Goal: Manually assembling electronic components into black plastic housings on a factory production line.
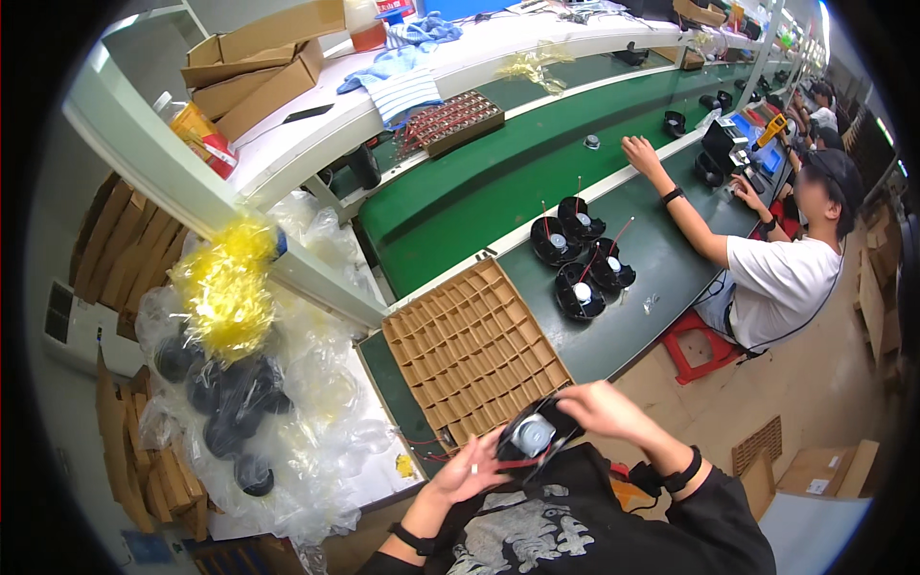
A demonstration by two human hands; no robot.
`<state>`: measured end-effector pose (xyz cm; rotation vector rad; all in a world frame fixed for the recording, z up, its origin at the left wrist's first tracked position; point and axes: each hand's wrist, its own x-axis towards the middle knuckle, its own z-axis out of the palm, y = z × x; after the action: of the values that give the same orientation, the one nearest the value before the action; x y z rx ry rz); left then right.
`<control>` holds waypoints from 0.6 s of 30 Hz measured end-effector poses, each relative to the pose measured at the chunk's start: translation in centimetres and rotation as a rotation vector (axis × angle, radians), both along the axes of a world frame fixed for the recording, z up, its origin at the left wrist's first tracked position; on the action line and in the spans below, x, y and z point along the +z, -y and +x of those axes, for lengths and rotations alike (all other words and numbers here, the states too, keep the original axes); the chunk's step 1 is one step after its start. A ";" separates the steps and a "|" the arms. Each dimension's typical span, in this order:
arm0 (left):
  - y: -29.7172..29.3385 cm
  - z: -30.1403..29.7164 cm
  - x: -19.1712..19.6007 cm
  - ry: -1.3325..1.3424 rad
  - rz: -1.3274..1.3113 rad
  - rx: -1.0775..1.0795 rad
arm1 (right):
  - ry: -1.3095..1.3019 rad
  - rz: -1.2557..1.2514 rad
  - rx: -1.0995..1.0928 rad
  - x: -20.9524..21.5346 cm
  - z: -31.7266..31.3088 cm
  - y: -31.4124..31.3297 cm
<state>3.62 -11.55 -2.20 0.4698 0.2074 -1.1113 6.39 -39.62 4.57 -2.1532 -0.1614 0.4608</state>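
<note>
Close to my body I hold a black round housing [512,442] with a silver round part, like a small speaker, set inside and a red wire on it. My left hand [470,471] grips its lower left side, with a ring showing on one finger. The fingers of my right hand [599,410] close on its upper right rim. Just beyond lies a cardboard divider tray [479,345] with many small square cells, its near edge partly behind the housing. Several similar black housings [579,287] with silver centres and upright red wires stand on the dark green bench to the right.
A green conveyor belt [460,220] runs beyond the bench. At right a seated co-worker [781,278] reaches an arm over it near a loose silver part [591,142]. Clear plastic bags [316,383] with black shells lie at left, by a post with yellow film [230,287].
</note>
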 end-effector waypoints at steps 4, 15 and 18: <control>-2.9 0.7 -0.2 0.208 0.325 0.188 | 0.114 -0.111 -0.396 -5.5 2.8 10.9; -10.7 -4.8 -2.5 0.247 1.042 0.792 | 0.100 0.645 -1.305 -30.6 15.5 37.0; -13.2 -7.5 -2.5 0.152 1.195 0.913 | -0.171 0.772 -1.418 -35.1 17.9 34.1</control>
<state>-3.85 1.67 -4.71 1.3363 0.8662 0.0611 24.29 -73.76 -30.53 -1.0361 1.0491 -0.2487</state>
